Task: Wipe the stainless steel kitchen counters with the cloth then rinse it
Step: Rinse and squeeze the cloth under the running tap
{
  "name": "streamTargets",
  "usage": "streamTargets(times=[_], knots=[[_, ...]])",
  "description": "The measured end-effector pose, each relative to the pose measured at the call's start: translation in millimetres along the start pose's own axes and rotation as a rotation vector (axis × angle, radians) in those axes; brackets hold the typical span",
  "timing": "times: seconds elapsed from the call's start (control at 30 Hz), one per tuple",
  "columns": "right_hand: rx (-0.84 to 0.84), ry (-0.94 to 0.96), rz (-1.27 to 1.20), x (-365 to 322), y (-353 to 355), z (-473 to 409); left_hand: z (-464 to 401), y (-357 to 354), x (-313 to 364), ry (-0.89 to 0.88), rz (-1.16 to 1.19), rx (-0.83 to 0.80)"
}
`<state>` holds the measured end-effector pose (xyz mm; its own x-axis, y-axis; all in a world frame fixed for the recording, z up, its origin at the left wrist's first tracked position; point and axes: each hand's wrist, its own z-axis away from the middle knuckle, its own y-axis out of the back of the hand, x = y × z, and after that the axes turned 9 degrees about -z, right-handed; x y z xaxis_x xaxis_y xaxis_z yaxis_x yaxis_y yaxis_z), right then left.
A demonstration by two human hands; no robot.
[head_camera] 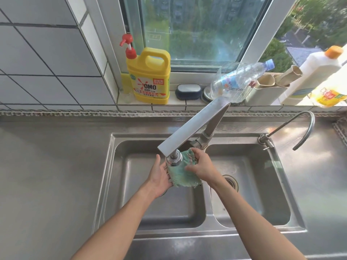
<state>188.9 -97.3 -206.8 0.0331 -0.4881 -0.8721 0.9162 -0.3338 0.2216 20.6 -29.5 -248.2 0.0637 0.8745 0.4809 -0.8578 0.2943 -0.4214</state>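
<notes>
One green terry cloth (pixel 179 172) is held over the left basin of the double stainless steel sink (pixel 189 234), directly under the head of the flat steel faucet (pixel 189 128). Its long axis runs from the faucet head down toward the viewer, with the lower edge hanging free. The cloth is supported from beneath by the left hand (pixel 159 178), palm up and fingers extended. Its upper right edge is pinched by the right hand (pixel 201 166), fingers curled. One yellow pump-top detergent jug (pixel 149 77) and one clear plastic bottle (pixel 238 81) are set on the windowsill.
</notes>
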Motion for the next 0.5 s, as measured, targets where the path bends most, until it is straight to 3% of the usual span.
streamTargets(times=[0.17,0.5], knots=[[-0.009,0.108,0.153,-5,-9,-4,10,15,-3,-0.010,0.000,-0.004],[-0.278,0.073,0.113,-17,-37,-17,26,56,11,-0.159,-0.695,0.204]])
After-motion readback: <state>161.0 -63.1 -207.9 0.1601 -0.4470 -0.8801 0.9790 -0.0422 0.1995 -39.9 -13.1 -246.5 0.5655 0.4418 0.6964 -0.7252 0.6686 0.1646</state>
